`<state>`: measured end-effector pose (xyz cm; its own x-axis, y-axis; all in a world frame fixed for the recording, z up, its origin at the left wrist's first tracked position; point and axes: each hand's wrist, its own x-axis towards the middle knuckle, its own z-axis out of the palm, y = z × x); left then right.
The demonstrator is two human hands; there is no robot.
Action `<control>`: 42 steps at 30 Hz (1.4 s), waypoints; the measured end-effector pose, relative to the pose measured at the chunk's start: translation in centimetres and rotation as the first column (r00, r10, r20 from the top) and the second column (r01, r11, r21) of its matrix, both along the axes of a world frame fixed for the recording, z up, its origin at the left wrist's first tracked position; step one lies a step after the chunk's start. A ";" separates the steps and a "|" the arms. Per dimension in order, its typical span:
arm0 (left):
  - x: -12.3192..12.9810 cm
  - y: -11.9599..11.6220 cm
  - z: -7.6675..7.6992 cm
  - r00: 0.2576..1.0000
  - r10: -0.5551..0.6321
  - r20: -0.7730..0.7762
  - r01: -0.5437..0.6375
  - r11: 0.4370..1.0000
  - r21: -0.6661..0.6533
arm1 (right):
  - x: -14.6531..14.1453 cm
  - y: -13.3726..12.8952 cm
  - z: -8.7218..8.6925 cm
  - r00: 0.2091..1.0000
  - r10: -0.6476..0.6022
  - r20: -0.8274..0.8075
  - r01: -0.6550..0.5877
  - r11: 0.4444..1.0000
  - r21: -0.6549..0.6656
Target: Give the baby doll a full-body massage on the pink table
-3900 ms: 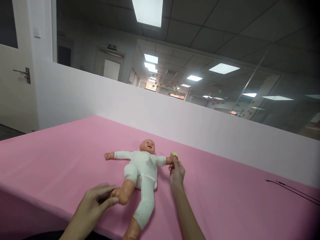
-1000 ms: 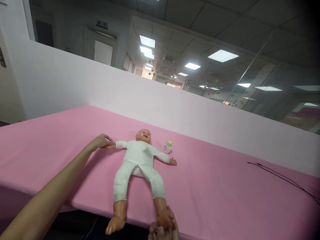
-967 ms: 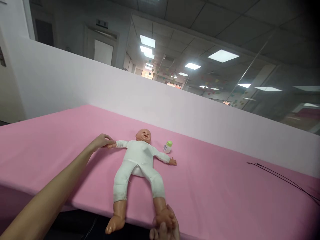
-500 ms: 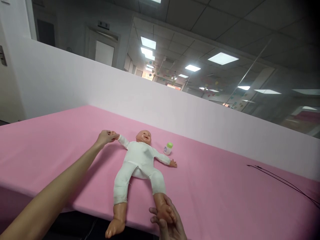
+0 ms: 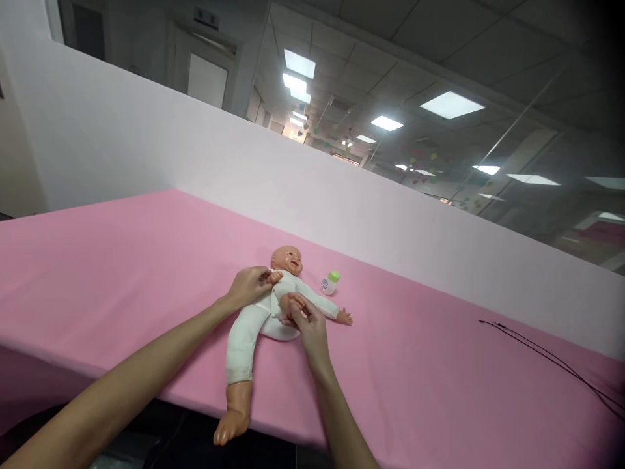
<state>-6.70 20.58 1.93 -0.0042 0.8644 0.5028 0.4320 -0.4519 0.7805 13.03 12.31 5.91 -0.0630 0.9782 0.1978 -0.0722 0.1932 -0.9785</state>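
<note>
A baby doll (image 5: pixel 256 319) in a white cloth suit lies face up on the pink-covered table (image 5: pixel 415 365), its head toward the wall. My left hand (image 5: pixel 250 286) is closed round the doll's hand at the left of the picture, which is folded in over its chest. With my right hand (image 5: pixel 306 319) I grip the doll's foot on the right side, and that leg is bent up over its belly. The other leg stretches straight toward the table's front edge. The doll's other arm lies spread out to the right.
A small clear bottle with a green cap (image 5: pixel 331 283) stands beside the doll's head and outstretched arm. Thin black cables (image 5: pixel 551 358) lie at the table's right. A low white wall (image 5: pixel 312 195) runs along the back, with glass above it.
My left hand has brought the doll's arm inward from out at the side to its chest. My right hand has raised the doll's foot from the front edge up to its belly.
</note>
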 end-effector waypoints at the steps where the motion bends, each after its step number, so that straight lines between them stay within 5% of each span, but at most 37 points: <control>1: -0.1 0.0 -0.2 1.000 0.011 -0.006 -0.011 1.000 -0.004 | -0.3 0.4 0.1 1.000 0.009 -0.005 -0.009 1.000 -0.005; 6: -2.5 1.7 -1.2 0.895 0.179 0.408 -0.186 0.982 -0.023 | 2.5 -3.9 -0.4 0.994 -0.018 -0.106 0.010 0.997 -0.079; 10: -5.1 3.0 -2.2 0.643 0.405 0.650 -0.306 0.914 -0.266 | 6.0 -11.3 -4.7 0.977 -0.137 -0.163 0.113 0.982 -0.150; 12: -5.5 3.0 -2.3 0.584 0.477 0.657 -0.325 0.879 -0.349 | 6.7 -14.1 -6.8 0.977 -0.152 -0.150 0.122 0.974 -0.193; 15: -4.7 2.4 -1.7 0.643 0.455 0.616 -0.370 0.889 -0.270 | 6.5 -15.0 -6.8 0.985 -0.140 -0.103 0.122 0.979 -0.162; 18: -2.8 1.0 -0.7 0.824 0.263 0.502 -0.312 0.950 0.015 | 5.5 -11.9 -3.2 0.994 -0.109 0.003 0.109 0.994 -0.024; 21: -1.2 -0.7 -0.4 0.976 0.125 0.177 -0.154 0.976 0.155 | 3.4 -6.8 0.3 0.975 -0.116 0.188 0.110 0.993 0.043; 24: -0.6 -1.5 -0.7 0.991 0.108 -0.076 -0.096 0.983 0.155 | 0.7 -2.3 1.1 0.987 0.019 0.159 -0.021 1.000 0.009; 27: -1.0 -1.1 -1.0 0.996 0.085 -0.014 -0.082 0.984 0.158 | -0.3 -1.0 0.8 0.997 0.044 0.063 -0.043 0.999 -0.016; 29: -1.7 -0.2 -1.0 0.975 0.108 0.193 -0.135 0.982 0.132 | 0.4 -2.5 0.5 0.999 0.040 0.000 -0.040 0.999 -0.036; 31: -2.7 0.8 -0.9 0.877 0.208 0.434 -0.251 0.967 0.043 | 1.8 -5.5 -0.1 0.998 0.017 -0.068 -0.021 0.998 -0.066; 34: -4.2 2.0 -1.0 0.623 0.377 0.685 -0.322 0.922 -0.214 | 3.8 -11.2 -3.1 0.987 -0.042 -0.153 0.022 0.991 -0.131; 37: -4.9 2.4 -1.2 0.390 0.439 0.810 -0.215 0.898 -0.384 | 4.6 -15.5 -7.2 0.968 -0.125 -0.218 0.080 0.976 -0.204; 39: -4.5 2.2 -1.1 0.382 0.418 0.824 -0.204 0.908 -0.366 | 4.7 -16.5 -8.7 0.957 -0.178 -0.227 0.128 0.967 -0.218; 42: -3.1 1.1 -0.4 0.600 0.322 0.733 -0.270 0.943 -0.193 | 4.7 -15.0 -7.0 0.961 -0.167 -0.220 0.144 0.983 -0.117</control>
<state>-9.85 21.70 1.48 -0.6147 0.7728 0.1578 -0.2069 -0.3510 0.9132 17.69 -2.65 -1.07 0.1271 0.9877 0.0915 -0.2723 0.1234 -0.9543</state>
